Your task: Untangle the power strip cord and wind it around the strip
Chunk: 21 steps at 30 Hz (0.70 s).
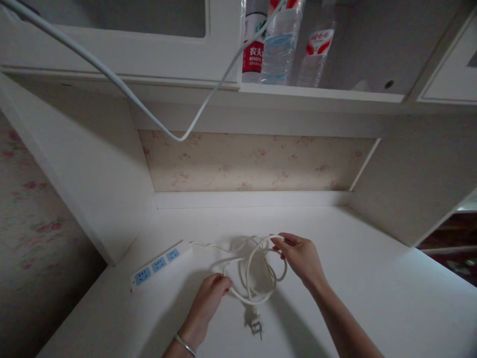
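A white power cord (pixel 249 278) hangs in loose loops between my two hands, just above the white desktop. My left hand (pixel 210 294) pinches the cord at the lower left of the coil. At the upper right of the loops, the fingers of my right hand (pixel 301 256) are closed on another stretch of it. The cord's plug (pixel 255 320) lies below the coil with its prongs toward me. From the far side, the cord runs left to a white power strip (pixel 159 263) with blue socket blocks, which rests diagonally on the desktop.
White cabinet panels flank the desktop (pixel 357 298) on both sides. Overhead, an open shelf (pixel 320 92) holds plastic bottles (pixel 281 49). A white cable (pixel 149 115) dangles across the upper left, close to the camera. Floral wallpaper (pixel 246 161) covers the back.
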Tool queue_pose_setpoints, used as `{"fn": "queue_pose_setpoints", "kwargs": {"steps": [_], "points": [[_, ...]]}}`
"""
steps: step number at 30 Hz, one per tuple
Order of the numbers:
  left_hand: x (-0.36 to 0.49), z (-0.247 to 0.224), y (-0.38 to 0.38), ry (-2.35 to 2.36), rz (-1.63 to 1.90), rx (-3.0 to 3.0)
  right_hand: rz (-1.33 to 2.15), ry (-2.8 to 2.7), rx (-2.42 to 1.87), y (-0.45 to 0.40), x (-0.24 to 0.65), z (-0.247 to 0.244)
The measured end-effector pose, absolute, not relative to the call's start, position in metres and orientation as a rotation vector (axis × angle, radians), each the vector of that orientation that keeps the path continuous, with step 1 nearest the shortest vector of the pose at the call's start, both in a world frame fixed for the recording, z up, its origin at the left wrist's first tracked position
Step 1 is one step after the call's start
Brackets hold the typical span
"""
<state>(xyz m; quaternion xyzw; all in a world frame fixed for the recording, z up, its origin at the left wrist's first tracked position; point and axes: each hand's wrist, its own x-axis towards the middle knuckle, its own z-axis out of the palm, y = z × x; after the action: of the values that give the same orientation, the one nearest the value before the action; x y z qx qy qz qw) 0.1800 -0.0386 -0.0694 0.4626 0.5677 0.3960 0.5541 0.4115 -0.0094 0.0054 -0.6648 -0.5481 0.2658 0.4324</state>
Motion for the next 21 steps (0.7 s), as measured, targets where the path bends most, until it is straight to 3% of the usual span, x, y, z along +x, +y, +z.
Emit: {"fn": "queue_pose_setpoints", "kwargs": {"steps": [14,18,21], "points": [[0.191,-0.045,-0.057,0.916,0.812,0.970,-0.046,-1.698,-1.949,0.000,0.384,0.019],[0.192,-0.044,-0.060,0.864,0.802,0.886,-0.042,-1.699,-1.877,0.001,0.377,0.022],[0.190,-0.048,-0.056,0.907,0.840,0.824,0.152,-1.601,-1.749,0.000,0.382,0.024]]}}
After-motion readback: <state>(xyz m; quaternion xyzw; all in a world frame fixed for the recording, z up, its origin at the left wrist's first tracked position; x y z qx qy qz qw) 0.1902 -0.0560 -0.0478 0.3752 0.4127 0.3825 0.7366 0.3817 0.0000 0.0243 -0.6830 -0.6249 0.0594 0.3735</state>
